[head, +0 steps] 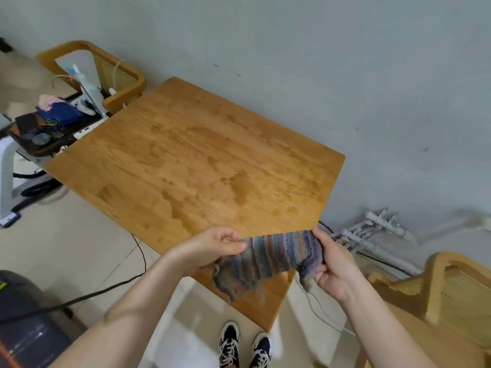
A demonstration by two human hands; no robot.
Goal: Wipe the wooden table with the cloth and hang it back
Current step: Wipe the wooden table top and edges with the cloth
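I see no readable writing. My left hand (212, 247) and right hand (333, 264) pinch the striped multicoloured woven cloth (276, 257), stretched lengthwise between my fingers. It hangs over the damp-streaked wooden table (191, 155).

a striped cloth (276, 258) is held stretched between the left hand (212, 248) and the right hand (332, 264), above the near edge of the wooden table (191, 160). damp patches are seen across the tabletop. a wooden chair (449, 288) is seen at the right, another chair (117, 75) at the far left corner. two dark sneakers (244, 346) are seen on the floor below.
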